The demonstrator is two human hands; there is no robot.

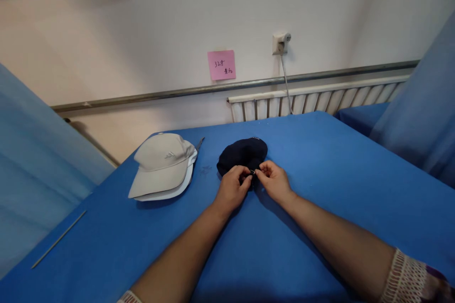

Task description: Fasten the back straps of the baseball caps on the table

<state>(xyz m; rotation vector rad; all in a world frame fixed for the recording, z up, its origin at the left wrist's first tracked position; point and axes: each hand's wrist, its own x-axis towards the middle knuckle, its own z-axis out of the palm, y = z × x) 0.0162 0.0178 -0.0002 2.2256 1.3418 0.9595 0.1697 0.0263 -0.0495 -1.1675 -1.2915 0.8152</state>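
Note:
A dark navy cap (243,153) lies in the middle of the blue-covered table (320,161). My left hand (232,186) and my right hand (273,181) meet at the cap's near edge. Both are closed in a pinch on a small strap or buckle at the back of the cap. To the left lie two stacked caps, a beige cap (160,163) on top of a white cap (177,188) whose brim shows underneath.
A thin rod (59,239) lies at the table's left edge. Blue cloth-covered surfaces stand to the left and right. Behind are a radiator (320,99), a wall socket with a cable (280,42) and a pink sticky note (221,64).

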